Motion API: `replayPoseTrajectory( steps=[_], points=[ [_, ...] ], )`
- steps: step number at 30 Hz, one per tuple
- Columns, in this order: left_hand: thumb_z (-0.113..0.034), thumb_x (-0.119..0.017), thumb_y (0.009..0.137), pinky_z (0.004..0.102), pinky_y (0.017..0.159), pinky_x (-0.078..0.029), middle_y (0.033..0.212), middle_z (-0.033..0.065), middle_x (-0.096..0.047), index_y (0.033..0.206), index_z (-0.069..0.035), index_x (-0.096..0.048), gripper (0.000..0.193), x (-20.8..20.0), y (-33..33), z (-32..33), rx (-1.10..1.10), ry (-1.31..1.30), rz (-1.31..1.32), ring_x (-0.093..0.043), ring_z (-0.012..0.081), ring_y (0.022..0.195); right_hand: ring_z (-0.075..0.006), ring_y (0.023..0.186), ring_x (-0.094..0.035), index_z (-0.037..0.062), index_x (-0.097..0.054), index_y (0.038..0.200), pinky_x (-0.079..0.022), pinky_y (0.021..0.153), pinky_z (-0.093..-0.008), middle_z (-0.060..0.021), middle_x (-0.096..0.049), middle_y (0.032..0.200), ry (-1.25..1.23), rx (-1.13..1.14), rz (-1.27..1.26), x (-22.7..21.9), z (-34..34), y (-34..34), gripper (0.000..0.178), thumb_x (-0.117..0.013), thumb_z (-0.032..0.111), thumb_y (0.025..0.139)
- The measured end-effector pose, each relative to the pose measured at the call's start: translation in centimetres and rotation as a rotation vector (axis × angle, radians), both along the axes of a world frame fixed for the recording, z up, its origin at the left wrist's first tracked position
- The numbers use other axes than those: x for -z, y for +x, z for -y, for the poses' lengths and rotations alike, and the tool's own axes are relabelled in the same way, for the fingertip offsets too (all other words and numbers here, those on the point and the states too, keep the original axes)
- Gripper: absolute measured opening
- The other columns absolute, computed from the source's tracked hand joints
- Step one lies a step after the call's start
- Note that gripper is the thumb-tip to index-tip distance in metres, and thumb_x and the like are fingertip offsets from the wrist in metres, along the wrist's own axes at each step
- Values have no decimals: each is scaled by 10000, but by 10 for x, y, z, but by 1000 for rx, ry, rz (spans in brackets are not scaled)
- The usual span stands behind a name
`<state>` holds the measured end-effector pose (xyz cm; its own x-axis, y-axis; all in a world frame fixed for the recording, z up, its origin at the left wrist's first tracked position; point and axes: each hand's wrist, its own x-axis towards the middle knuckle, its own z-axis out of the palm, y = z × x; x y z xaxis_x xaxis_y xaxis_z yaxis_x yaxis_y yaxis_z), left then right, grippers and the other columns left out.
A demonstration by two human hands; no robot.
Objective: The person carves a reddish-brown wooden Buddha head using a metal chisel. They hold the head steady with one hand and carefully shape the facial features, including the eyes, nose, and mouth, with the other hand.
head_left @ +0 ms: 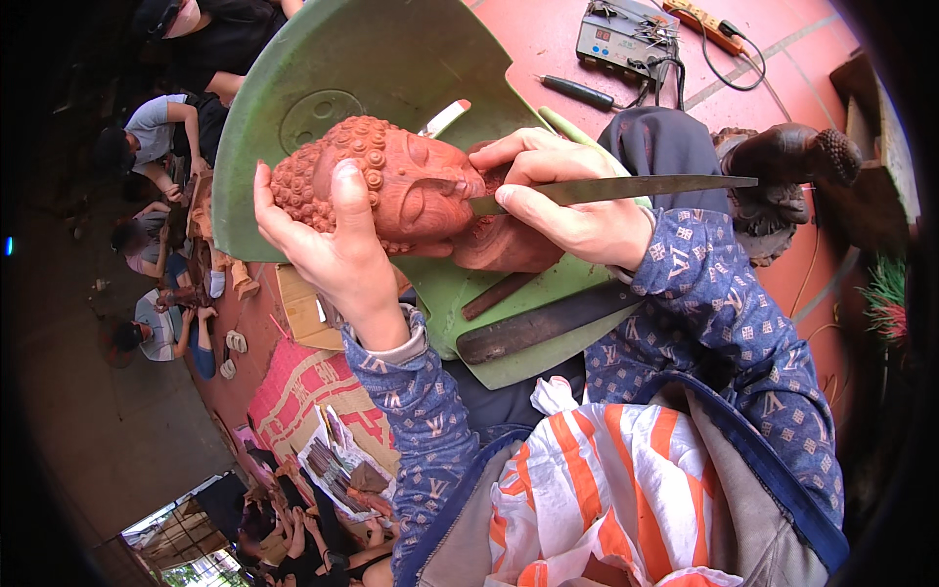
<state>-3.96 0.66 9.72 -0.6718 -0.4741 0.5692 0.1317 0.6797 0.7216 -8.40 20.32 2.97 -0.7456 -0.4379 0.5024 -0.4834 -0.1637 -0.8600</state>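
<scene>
A reddish carved wooden Buddha head lies tilted on its side, its curled hair toward the left. My left hand cups the hair and steadies the head, thumb on the curls. Between the thumb and fingers of my right hand is a flat metal file. The file's inner end touches the face by the nose and mouth; its long tapered end points right. Under the carving, a green plastic surface bears a broad dark flat tool and a short dark bar.
A curved green plastic shell rises behind the carving. A grey control box, a black pen-like tool and an orange power strip lie on red tiles. Dark carvings stand at right. Several people work at left.
</scene>
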Motion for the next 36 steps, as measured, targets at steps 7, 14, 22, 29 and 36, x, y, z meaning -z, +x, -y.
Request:
replayPoseTrajectory(
  steps=[7, 14, 22, 29, 36],
  points=[
    [-343, -664, 933, 390, 1053, -405, 1345, 225, -476, 1421, 66, -390, 694, 0, 0, 1, -28, -51, -5, -517, 278, 1205, -322, 1077, -596, 10, -659, 853, -458, 947, -416, -178, -647, 1133, -44, 131, -90, 4, 10, 14, 134, -663, 142, 874],
    [-375, -726, 873, 460, 1111, -341, 1398, 247, -406, 1427, 69, -371, 795, -3, 0, -1, 3, 38, 13, -448, 355, 1295, -320, 1111, -577, 20, -663, 861, -437, 975, -431, -169, -631, 1164, -80, 108, -85, 16, 9, 10, 140, -676, 159, 866],
    [-356, -725, 874, 458, 1109, -343, 1396, 248, -407, 1426, 68, -376, 779, 1, -1, 3, 8, 55, -3, -451, 355, 1290, -314, 1053, -605, 16, -674, 838, -459, 943, -414, -167, -660, 1129, -76, 140, -86, 13, 12, 12, 175, -684, 188, 867],
    [-337, -664, 935, 388, 1054, -409, 1354, 225, -466, 1424, 67, -384, 693, 3, 0, 3, -19, -43, 1, -513, 272, 1212, -296, 1051, -611, 19, -674, 847, -468, 928, -400, -165, -662, 1118, -67, 84, 32, 5, 8, 11, 138, -677, 154, 871],
    [-363, -701, 898, 440, 1089, -366, 1379, 244, -429, 1426, 68, -378, 754, -1, 1, 2, -11, 2, 16, -472, 336, 1265, -301, 1061, -609, 10, -679, 839, -471, 927, -411, -165, -664, 1121, -31, 86, -48, 7, 5, 7, 151, -672, 158, 868]
  ],
)
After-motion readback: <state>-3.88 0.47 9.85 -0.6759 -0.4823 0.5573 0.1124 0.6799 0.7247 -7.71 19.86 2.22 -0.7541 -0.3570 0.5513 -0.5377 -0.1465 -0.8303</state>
